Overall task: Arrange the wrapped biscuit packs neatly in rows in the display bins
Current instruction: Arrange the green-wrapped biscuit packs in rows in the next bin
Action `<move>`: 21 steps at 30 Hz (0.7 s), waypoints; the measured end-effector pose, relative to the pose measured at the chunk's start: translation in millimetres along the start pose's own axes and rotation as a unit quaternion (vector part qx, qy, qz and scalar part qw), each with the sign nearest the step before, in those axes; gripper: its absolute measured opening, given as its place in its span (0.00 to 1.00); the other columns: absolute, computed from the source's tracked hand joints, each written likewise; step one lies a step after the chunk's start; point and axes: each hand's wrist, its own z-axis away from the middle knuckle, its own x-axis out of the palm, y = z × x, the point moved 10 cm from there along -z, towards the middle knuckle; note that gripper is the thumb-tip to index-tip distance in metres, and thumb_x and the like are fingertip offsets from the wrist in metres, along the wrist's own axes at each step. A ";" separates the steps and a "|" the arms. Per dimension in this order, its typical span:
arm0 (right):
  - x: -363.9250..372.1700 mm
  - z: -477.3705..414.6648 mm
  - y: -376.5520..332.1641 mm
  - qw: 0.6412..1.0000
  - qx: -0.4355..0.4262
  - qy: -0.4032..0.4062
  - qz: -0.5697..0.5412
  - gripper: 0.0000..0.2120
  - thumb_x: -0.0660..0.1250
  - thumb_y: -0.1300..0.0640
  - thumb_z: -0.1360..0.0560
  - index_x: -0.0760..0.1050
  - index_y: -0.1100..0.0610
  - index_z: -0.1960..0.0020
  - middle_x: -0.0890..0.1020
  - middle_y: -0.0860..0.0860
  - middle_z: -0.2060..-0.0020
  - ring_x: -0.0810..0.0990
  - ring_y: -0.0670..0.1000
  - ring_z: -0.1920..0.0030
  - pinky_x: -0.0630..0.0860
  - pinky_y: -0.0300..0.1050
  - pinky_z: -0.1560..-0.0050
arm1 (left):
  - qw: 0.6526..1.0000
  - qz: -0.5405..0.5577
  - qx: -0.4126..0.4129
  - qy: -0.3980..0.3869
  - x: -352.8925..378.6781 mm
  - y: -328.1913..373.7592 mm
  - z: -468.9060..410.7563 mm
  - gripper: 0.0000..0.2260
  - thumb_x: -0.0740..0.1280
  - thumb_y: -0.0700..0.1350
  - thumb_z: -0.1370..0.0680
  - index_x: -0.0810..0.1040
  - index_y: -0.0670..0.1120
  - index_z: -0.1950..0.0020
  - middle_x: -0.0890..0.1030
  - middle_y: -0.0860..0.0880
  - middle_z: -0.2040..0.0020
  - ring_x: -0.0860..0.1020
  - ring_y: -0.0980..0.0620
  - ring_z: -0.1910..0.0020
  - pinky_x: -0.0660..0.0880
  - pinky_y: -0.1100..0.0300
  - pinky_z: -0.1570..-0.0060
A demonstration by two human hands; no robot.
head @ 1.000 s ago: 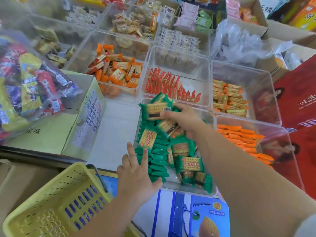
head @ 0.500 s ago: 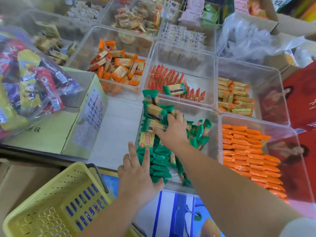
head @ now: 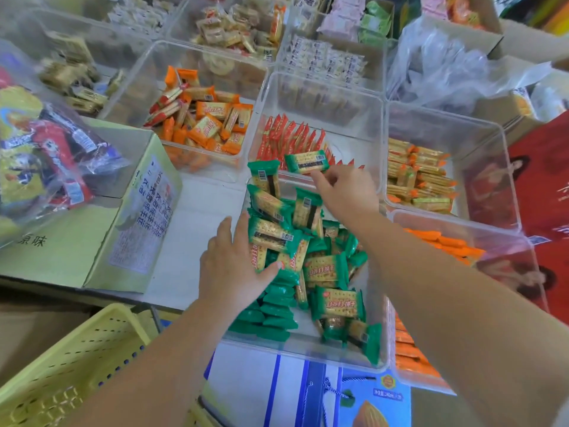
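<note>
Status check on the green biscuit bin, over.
Left hand open, bracing the standing green row. Right hand touching stray green pack over the red-pack bin, grip unclear. Loose green packs heaped in near bin.

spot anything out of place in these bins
One green pack is over the red packs, pinched in the fingers of the right hand. The green packs in the near bin lie heaped askew, not in rows.
</note>
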 end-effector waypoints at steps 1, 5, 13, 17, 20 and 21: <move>1.4 -11.5 1.5 0.999 -0.012 -0.011 0.038 0.20 0.63 0.41 0.20 0.77 0.52 0.65 0.78 0.47 0.71 0.78 0.48 0.69 0.70 0.40 0.72 | 1.000 -0.004 0.006 -0.012 5.1 0.2 -5.1 0.51 0.63 0.75 0.31 0.44 0.52 0.19 0.56 0.43 0.21 0.65 0.40 0.27 0.72 0.44 0.36; 15.7 -50.8 -3.3 0.992 -0.090 -0.029 0.083 0.13 0.65 0.46 0.20 0.81 0.53 0.56 0.79 0.50 0.57 0.78 0.52 0.56 0.71 0.44 0.61 | 0.999 -0.042 0.023 -0.007 14.3 0.7 -8.0 0.52 0.57 0.79 0.33 0.45 0.51 0.19 0.58 0.43 0.22 0.69 0.40 0.30 0.77 0.47 0.42; 84.8 -103.7 15.4 0.961 -0.048 -0.226 0.152 0.33 0.68 0.54 0.21 0.58 0.48 0.20 0.65 0.53 0.22 0.62 0.60 0.24 0.63 0.61 0.26 | 0.999 -0.039 0.015 -0.013 17.2 -1.1 -8.8 0.55 0.57 0.80 0.36 0.44 0.52 0.19 0.58 0.44 0.23 0.70 0.43 0.30 0.77 0.49 0.42; 85.1 -111.2 11.6 0.942 -0.071 -0.203 0.256 0.25 0.72 0.48 0.24 0.71 0.52 0.31 0.77 0.57 0.37 0.73 0.61 0.37 0.72 0.59 0.38 | 0.999 -0.046 0.015 -0.012 16.7 -0.3 -9.0 0.56 0.56 0.81 0.37 0.45 0.51 0.19 0.57 0.45 0.24 0.70 0.44 0.31 0.77 0.49 0.43; 74.5 -110.5 6.7 0.944 -0.075 -0.179 0.265 0.21 0.70 0.41 0.24 0.75 0.55 0.39 0.76 0.57 0.44 0.75 0.59 0.44 0.75 0.56 0.45 | 0.999 -0.049 0.018 -0.004 15.8 1.0 -8.4 0.56 0.56 0.82 0.37 0.45 0.51 0.19 0.58 0.45 0.25 0.71 0.43 0.33 0.77 0.50 0.44; 65.8 -108.0 4.6 0.956 -0.068 -0.160 0.238 0.21 0.69 0.40 0.24 0.75 0.55 0.41 0.76 0.56 0.46 0.75 0.59 0.45 0.76 0.55 0.47 | 0.999 -0.047 0.018 -0.003 15.6 0.8 -8.4 0.56 0.56 0.82 0.37 0.45 0.51 0.20 0.58 0.45 0.25 0.71 0.43 0.33 0.78 0.50 0.44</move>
